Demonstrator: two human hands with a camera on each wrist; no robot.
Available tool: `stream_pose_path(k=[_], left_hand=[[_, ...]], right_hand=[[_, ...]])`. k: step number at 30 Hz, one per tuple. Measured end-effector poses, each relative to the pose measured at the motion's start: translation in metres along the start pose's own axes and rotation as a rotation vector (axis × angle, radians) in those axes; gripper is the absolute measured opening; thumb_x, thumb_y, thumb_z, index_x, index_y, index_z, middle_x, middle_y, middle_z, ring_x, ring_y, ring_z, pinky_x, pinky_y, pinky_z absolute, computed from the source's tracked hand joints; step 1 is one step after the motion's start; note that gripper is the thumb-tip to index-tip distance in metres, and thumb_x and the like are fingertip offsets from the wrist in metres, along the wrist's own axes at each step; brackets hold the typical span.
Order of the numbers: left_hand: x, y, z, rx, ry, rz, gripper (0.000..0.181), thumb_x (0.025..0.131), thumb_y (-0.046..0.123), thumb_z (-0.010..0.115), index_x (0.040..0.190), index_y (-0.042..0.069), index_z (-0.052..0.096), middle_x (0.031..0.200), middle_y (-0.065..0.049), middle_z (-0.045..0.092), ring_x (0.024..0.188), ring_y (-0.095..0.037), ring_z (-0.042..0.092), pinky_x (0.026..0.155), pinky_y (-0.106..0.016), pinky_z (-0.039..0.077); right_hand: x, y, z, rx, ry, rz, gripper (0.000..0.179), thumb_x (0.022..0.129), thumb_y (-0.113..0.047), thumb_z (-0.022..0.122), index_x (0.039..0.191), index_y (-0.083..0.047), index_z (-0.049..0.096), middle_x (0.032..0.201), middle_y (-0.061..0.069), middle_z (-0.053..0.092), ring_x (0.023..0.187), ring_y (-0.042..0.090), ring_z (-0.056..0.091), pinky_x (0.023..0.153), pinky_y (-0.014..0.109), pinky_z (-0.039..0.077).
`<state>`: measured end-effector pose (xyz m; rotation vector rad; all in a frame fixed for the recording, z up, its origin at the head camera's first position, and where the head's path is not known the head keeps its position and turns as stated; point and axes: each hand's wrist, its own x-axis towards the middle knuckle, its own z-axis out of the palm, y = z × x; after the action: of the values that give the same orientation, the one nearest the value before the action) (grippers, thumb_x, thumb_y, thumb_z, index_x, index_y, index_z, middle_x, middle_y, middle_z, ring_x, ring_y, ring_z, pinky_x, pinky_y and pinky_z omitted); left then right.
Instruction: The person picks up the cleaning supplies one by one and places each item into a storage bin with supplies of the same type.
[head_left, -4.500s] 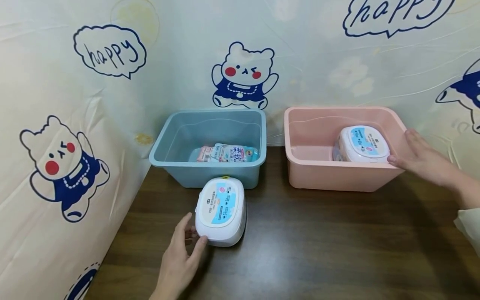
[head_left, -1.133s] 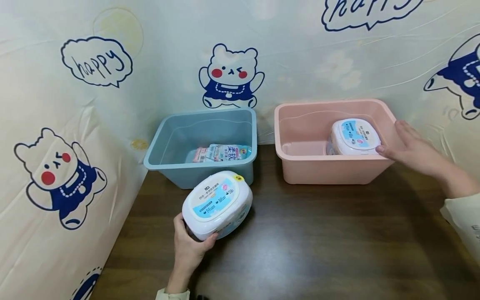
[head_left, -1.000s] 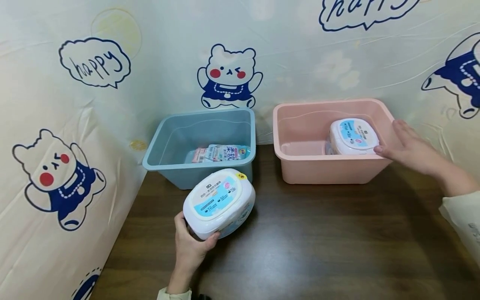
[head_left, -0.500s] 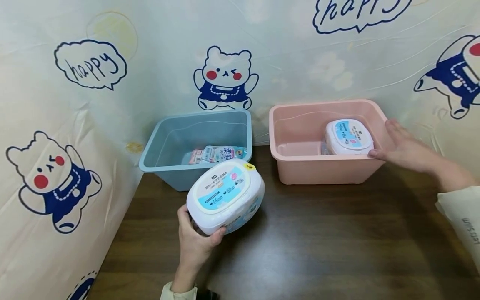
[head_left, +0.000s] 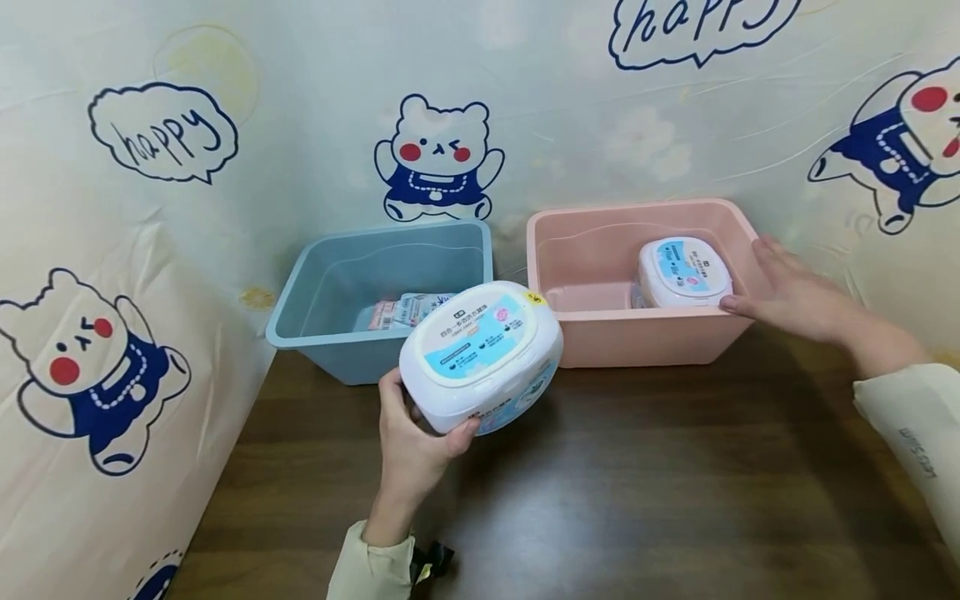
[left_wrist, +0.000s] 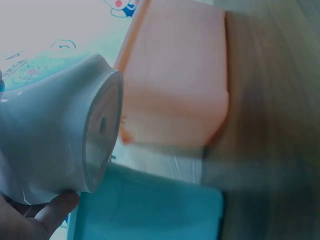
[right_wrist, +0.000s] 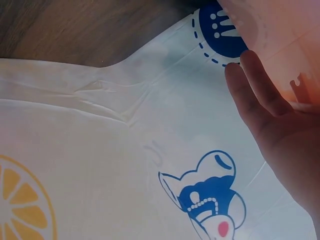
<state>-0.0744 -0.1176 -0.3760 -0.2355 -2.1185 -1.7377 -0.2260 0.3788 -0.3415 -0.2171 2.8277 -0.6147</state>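
Observation:
My left hand [head_left: 416,450] grips the near end of a white lidded laundry-pod tub [head_left: 480,350], its thumb on the near side. Tilted and raised off the table, the tub overlaps the front corners of both bins in the head view. The left wrist view shows the underside of the tub [left_wrist: 55,135] and part of the left hand [left_wrist: 35,220]. At the pink bin [head_left: 637,342], my right hand [head_left: 802,300] rests with fairly straight fingers along the right end, thumb at the front rim. A similar white tub [head_left: 686,273] sits inside that bin, at its right.
A blue bin [head_left: 322,342] stands left of the pink one, with small printed packets [head_left: 408,311] in it, partly hidden by the held tub. Both bins are on a dark wooden table [head_left: 637,483], against a bear-printed cloth [head_left: 315,150] behind and to the left.
My left hand took hold of the tub that stood before the blue bin, then tilted, lifted and carried it right, towards the pink bin. The right hand stays at the pink bin. The view shifted slightly.

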Motion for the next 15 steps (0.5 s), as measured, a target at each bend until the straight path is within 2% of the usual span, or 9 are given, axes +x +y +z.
stream_pose_path(k=[7,15], left_hand=[[0.021,0.009,0.020,-0.027,-0.003,0.029,0.088,0.071,0.036,0.091,0.137,0.008,0.039,0.132,-0.005,0.051,0.112,-0.026,0.055,0.085,-0.031,0.056],[0.038,0.018,0.037,0.004,0.042,0.052,0.093,0.071,0.052,0.088,0.137,0.006,0.040,0.129,-0.007,0.050,0.114,-0.023,0.052,0.078,-0.040,0.059]], right_hand=[[0.001,-0.002,-0.001,-0.015,-0.010,0.014,0.116,0.092,-0.067,0.056,0.156,-0.009,-0.021,0.162,0.022,-0.023,0.146,0.053,-0.009,0.102,0.082,0.009],[0.001,-0.004,-0.002,-0.024,-0.005,0.032,0.117,0.092,-0.068,0.055,0.156,-0.006,-0.021,0.161,0.022,-0.025,0.146,0.053,-0.010,0.103,0.081,0.008]])
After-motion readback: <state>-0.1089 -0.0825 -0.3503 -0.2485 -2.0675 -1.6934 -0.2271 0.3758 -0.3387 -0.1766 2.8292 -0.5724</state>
